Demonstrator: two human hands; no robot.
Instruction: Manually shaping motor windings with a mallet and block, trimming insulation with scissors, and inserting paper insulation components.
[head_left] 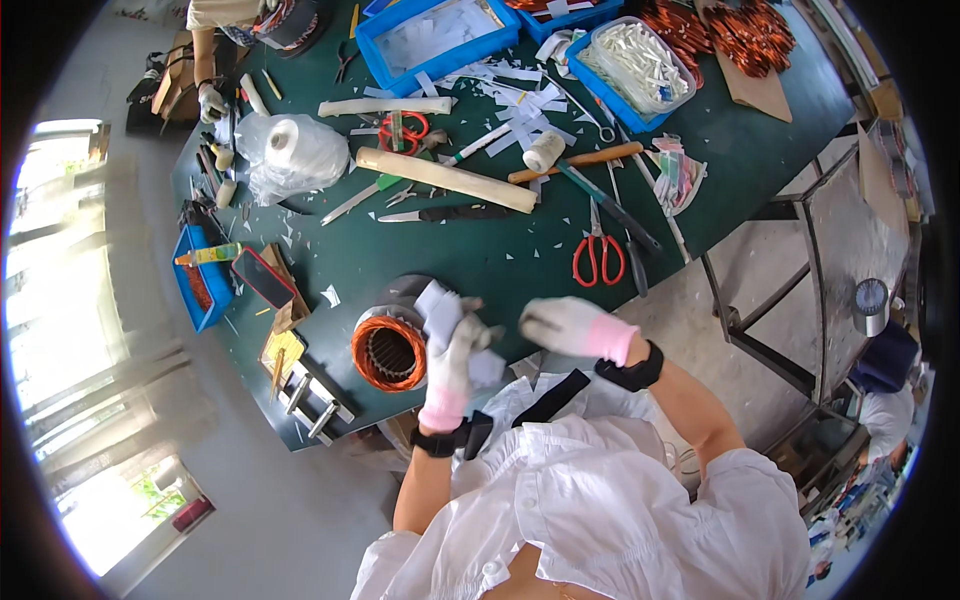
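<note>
White gloves with pink cuffs cover both my hands. My left hand (455, 352) is closed on white paper slips (437, 312), right beside a motor stator (362, 352). The stator lies on its side near the table's front edge, its ring of orange copper windings facing me. More pale sheet (487, 369) shows below the left fingers, partly hidden by them. To the right, apart from the stator, my right hand (570, 328) points leftward with its fingers stretched out, slightly blurred. I see nothing in it. Red-handled scissors (598, 258) lie just beyond it.
The green table (480, 275) carries a white-headed mallet (600, 200), a pale wooden bar (445, 178), knives and a bagged roll (285, 145). Blue bins (430, 40) and copper coils (755, 40) stand far back. At left lie a phone (263, 277) and metal fixture (312, 400). Another person's gloved hand (211, 102) shows far left.
</note>
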